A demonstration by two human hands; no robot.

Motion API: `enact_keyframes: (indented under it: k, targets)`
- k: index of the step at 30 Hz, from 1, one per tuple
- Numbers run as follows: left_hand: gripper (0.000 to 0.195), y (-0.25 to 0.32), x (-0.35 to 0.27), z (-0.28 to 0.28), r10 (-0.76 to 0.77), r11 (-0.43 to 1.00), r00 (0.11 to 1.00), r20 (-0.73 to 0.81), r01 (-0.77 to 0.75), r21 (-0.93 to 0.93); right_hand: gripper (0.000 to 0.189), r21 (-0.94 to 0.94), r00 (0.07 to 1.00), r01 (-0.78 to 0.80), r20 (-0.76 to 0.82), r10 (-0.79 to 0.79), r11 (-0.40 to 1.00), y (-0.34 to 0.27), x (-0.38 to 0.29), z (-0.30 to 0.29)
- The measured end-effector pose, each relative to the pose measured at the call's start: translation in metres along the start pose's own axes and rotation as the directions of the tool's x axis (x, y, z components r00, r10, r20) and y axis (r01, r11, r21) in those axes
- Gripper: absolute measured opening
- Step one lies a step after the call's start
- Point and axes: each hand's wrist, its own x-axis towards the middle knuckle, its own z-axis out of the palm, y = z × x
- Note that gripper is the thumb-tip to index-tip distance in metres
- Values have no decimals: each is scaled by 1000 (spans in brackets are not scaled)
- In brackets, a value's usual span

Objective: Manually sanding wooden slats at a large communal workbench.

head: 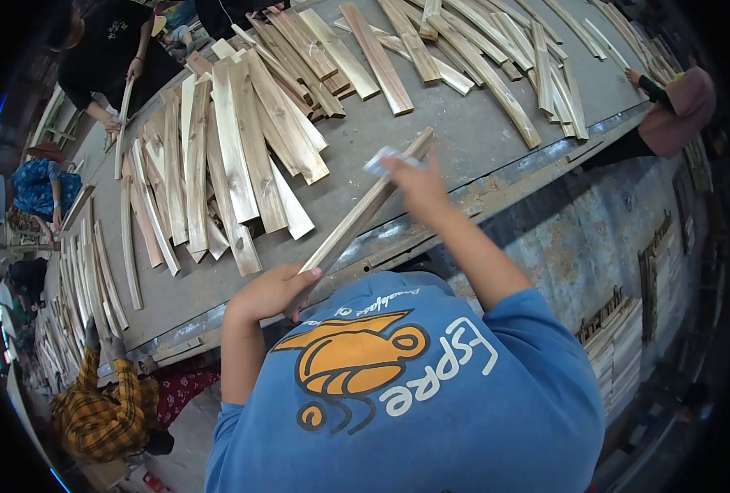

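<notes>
A long, narrow wooden slat (357,214) slants up and away from my body over the near edge of the table. My left hand (278,286) grips its near end, with the thumb on top. Close to the far end, my right hand (415,182) is blurred and holds a pale, folded sheet (384,161) against the slat. The sheet looks like sandpaper or cloth; I cannot tell which. Beyond the slat, a large heap of wooden slats (241,142) lies on the grey tabletop (457,157).
More wooden slats (494,80) lie at the table's far right. Across the table, a person in black (115,61) holds a slat. A person in a plaid shirt (103,407) works at left, another person (679,111) at right. Stacked wood (617,351) stands on the floor at right.
</notes>
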Motion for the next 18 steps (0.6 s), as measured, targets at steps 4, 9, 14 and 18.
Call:
enact_keyframes:
  k: [4,9,14,18]
  targets:
    - [44,-7,5,-9,18,985,994,104,0,-171,41,84,864,487,94,-494,869,-56,-24,18]
    - [41,-50,25,-2,137,834,967,216,6,-552,43,-39,977,20,-213,-27,999,35,21,9]
    - [63,-86,41,19,350,518,901,258,44,-854,39,96,851,438,275,-446,894,-48,-46,39]
    - [60,-91,37,29,373,518,911,176,-47,-854,62,-10,945,-105,311,103,994,20,-39,8]
